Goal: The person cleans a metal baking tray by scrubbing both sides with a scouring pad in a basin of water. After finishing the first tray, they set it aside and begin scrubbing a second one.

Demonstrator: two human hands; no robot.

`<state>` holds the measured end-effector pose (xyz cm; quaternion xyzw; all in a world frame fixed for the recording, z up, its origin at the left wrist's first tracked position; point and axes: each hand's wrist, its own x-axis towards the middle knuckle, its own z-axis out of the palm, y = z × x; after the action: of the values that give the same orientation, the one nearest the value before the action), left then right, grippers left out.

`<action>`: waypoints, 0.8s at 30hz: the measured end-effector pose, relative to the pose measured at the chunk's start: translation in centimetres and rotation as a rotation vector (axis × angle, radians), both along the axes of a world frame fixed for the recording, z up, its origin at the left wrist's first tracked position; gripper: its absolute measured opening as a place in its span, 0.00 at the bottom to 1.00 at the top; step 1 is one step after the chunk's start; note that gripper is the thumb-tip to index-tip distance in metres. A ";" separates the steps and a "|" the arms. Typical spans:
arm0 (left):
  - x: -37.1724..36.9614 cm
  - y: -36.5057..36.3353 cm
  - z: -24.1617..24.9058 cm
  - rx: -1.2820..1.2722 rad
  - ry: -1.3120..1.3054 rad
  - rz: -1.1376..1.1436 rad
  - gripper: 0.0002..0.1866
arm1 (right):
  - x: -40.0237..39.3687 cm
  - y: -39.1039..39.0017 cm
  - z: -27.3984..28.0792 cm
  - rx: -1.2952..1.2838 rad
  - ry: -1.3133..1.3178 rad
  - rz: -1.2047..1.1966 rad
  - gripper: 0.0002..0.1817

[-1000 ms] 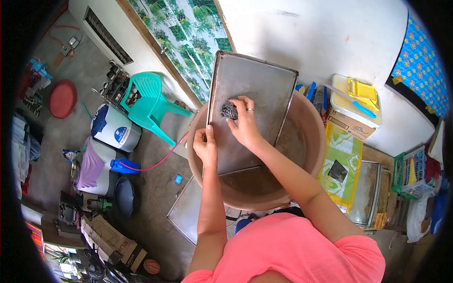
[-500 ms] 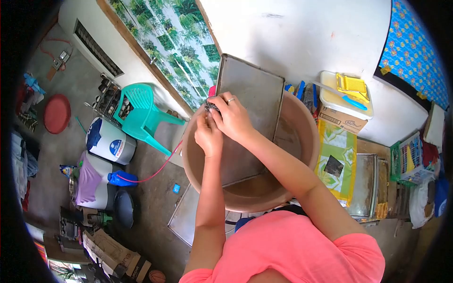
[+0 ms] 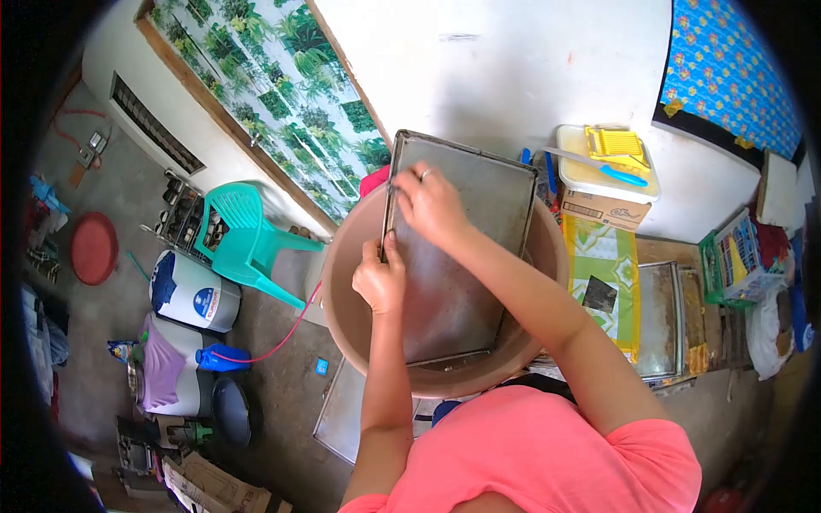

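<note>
A rectangular metal tray point(image 3: 487, 184) leans inside a large brown basin point(image 3: 344, 256), its upper end resting above the far rim. My left hand point(image 3: 379, 280) is closed round the tray's left edge, thumb on the inner side. Higher up, my right hand point(image 3: 430, 205) is against the tray near its upper left corner, with the fingers bent together; what they hold is hidden and blurred. A little water shows at the bottom of the basin, below the tray.
Another metal tray point(image 3: 340, 415) lies on the floor by the basin. A green chair point(image 3: 248, 244), a blue jug point(image 3: 224, 358) and white drums stand left. On the right are a knife point(image 3: 623, 176) on a lidded container, a yellow-green cloth point(image 3: 627, 295) and crates.
My hands have moved apart from the dark scrubber they held together. My left hand now grips the tray's edge, and my right hand is on the tray. The tray sits more upright.
</note>
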<state>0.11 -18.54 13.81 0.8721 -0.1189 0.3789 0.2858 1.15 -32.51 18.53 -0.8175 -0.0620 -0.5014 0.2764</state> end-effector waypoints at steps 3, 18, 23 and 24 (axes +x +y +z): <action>-0.4 0.0 0.1 -0.006 -0.010 -0.026 0.15 | 1.4 -2.2 3.1 0.053 -0.071 -0.132 0.08; -1.2 1.1 -0.1 -0.027 -0.123 -0.057 0.13 | -1.8 1.7 0.2 -0.129 0.048 0.039 0.07; -2.5 1.1 0.5 0.001 -0.098 -0.060 0.13 | -0.4 -1.2 4.8 0.033 0.069 -0.064 0.08; -2.7 1.1 1.0 -0.005 -0.109 -0.068 0.12 | -1.4 0.0 3.5 -0.021 0.121 -0.043 0.08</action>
<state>-2.63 -17.42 14.79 0.8450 -0.1630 0.4160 0.2937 -0.28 -32.55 22.04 -0.8503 -0.0329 -0.4562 0.2602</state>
